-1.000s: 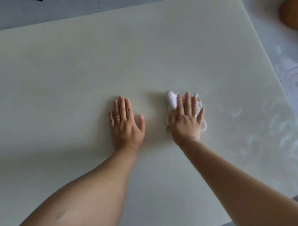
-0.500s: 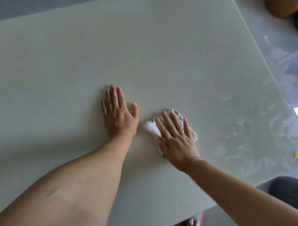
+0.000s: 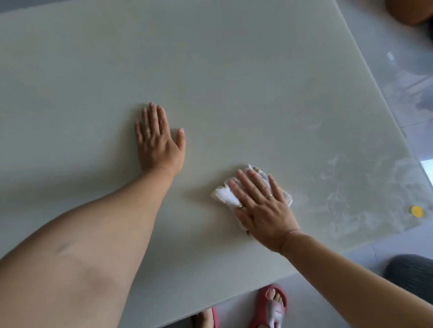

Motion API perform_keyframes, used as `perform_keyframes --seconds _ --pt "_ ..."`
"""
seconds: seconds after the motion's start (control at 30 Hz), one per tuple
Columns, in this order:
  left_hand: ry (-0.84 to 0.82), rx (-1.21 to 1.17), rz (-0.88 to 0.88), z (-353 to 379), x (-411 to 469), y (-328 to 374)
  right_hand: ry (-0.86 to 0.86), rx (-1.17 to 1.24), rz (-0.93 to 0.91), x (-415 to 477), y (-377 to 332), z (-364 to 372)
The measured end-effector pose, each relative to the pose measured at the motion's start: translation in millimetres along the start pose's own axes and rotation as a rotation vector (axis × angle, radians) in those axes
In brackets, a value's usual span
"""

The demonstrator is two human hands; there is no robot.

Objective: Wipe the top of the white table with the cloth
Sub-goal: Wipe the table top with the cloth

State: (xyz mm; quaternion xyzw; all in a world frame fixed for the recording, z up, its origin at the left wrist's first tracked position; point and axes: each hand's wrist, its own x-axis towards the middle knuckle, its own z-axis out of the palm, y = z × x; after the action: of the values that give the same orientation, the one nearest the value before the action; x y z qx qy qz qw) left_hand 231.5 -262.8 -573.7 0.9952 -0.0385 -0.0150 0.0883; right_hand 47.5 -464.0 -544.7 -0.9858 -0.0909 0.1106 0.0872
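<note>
The white table (image 3: 231, 65) fills most of the head view. My right hand (image 3: 262, 206) lies flat, fingers spread, pressing a crumpled white cloth (image 3: 224, 195) onto the tabletop near the table's front edge. The cloth shows at the fingertips and on both sides of the hand. My left hand (image 3: 158, 141) rests palm down on the bare tabletop, to the left of the cloth and farther from me, holding nothing. Pale smears (image 3: 358, 183) mark the surface to the right of the cloth.
A small yellow disc (image 3: 416, 211) lies near the table's front right corner. A brown rounded object (image 3: 411, 5) sits on the floor at the top right, a dark grey object (image 3: 410, 274) at the lower right. My feet in red slippers (image 3: 269, 309) stand below the table's front edge.
My right hand has dragged the cloth toward me, from level with the left hand to close to the front edge. The left hand stays planted. The view has tilted down, showing my feet.
</note>
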Motion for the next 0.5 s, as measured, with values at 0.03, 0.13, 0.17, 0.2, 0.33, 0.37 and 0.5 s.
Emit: perform_keyframes --seconds 0.03,0.13,0.17,0.2,0.33,0.37,0.5 --pt "-0.01 0.014 -0.015 -2 -1 1 0.011 0.007 0.081 -1 14 -4" --pt "0.016 0.004 -0.079 -7 -24 12 0.034 0.116 0.477 0 9 -1" --pt "0.03 -0.029 -0.079 -8 -42 22 0.041 0.138 0.56 0 -6 3" --pt "0.033 -0.07 -0.06 -8 -68 35 0.035 0.142 0.571 -5 -23 8" --pt "0.005 -0.173 -0.067 0 -179 70 0.002 0.067 0.088 -42 -29 11" --pt "-0.011 -0.159 -0.103 3 -192 70 -0.011 0.033 -0.003 -48 -10 9" --pt "-0.034 -0.049 -0.101 10 -202 64 0.006 0.026 0.254 -58 43 1"
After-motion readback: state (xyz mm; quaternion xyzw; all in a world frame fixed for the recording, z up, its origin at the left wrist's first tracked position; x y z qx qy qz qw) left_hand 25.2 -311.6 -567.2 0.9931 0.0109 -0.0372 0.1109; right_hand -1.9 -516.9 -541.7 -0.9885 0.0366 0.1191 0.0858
